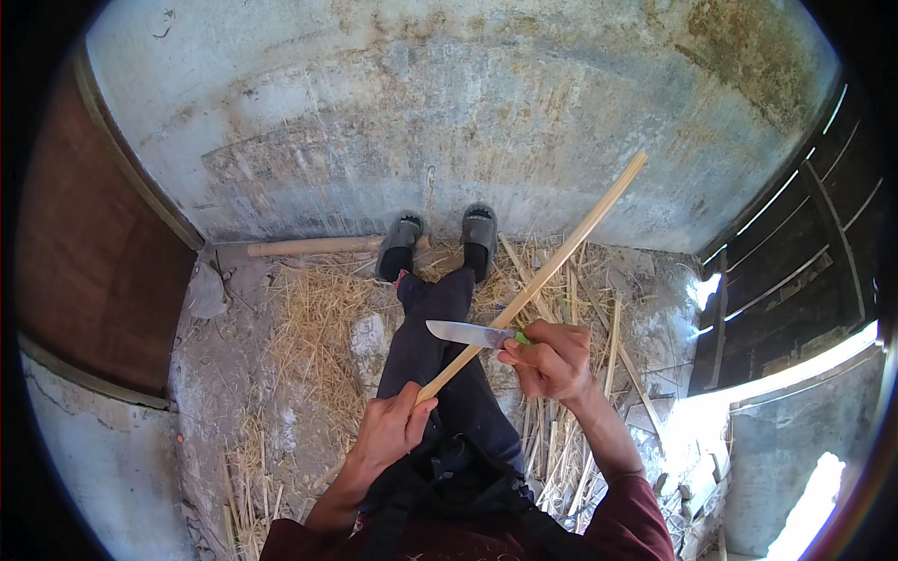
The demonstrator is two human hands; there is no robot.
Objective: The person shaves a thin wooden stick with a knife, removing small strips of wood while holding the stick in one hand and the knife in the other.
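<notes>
My left hand (391, 425) is closed around the near end of a long, pale strip of wood or split bamboo (572, 245). The strip slants up and away to the right, its far end in front of the wall. In my right hand (554, 359) is a knife (465, 333) with a bright green handle, mostly hidden by my fingers. Its blade points left and lies across the strip, a little beyond my left hand. Whether the edge bites into the strip I cannot tell.
A stained, pale wall (430, 122) rises ahead of my sandals (479, 226). At its foot lies a round wooden pole (313, 246). Straw (318, 323) and several loose strips (613, 346) litter the floor. A brown panel (103, 234) stands left, dark slatted boards (795, 252) right.
</notes>
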